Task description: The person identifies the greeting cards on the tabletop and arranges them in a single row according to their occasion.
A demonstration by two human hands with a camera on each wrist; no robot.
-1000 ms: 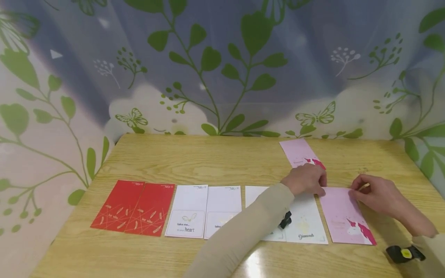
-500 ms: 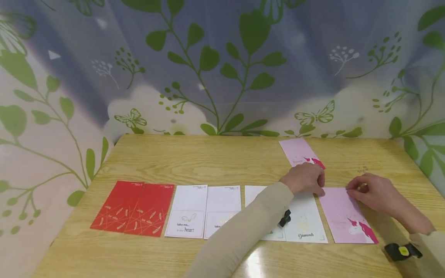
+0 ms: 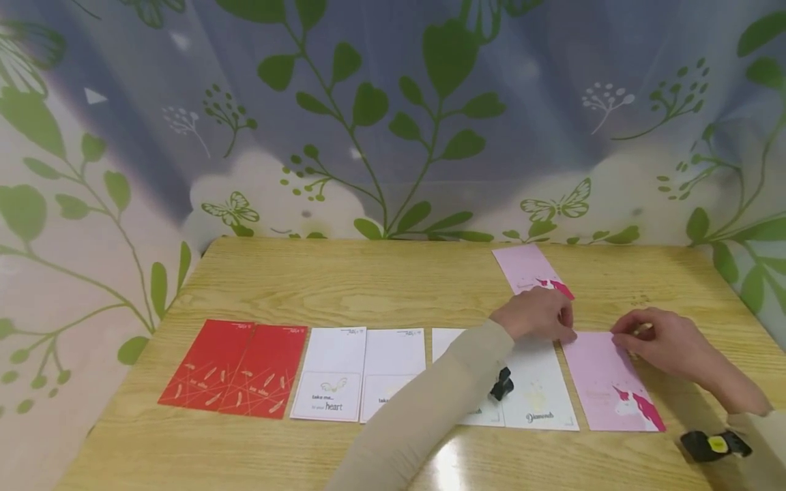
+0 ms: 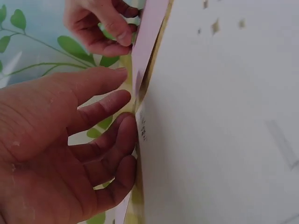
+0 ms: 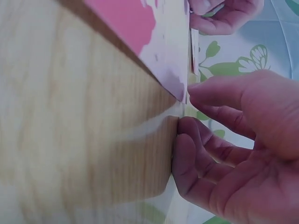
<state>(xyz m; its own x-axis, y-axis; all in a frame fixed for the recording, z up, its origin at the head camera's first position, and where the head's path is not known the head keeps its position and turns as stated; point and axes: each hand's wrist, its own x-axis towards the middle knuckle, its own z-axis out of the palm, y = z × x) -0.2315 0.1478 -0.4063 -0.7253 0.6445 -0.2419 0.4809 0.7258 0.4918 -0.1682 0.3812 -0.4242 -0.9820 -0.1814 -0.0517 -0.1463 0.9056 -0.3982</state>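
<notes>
A pink unicorn card (image 3: 604,375) lies flat at the right end of a row of cards. My left hand (image 3: 537,312) reaches to its upper left corner, beside the white "Diamonds" card (image 3: 540,382), fingers loosely bent. In the left wrist view the left hand's fingers (image 4: 125,135) meet the top edge of that white card. At the pink card's upper right corner is my right hand (image 3: 666,341); the right wrist view has its thumb (image 5: 198,91) against the card's corner, other fingertips down on the wood. A second pink unicorn card (image 3: 522,262) lies tilted beyond my left hand.
Leftward along the row lie two red cards (image 3: 264,368) and two white "take me" cards (image 3: 328,372). Another white card (image 3: 447,341) is partly covered by my left sleeve (image 3: 424,416). A leaf-patterned curtain (image 3: 393,136) hangs behind the wooden table (image 3: 368,279).
The pink card at the row's end shifts slightly right, then slightly back left, under my fingertips. Both hands stay almost in place at its upper corners.
</notes>
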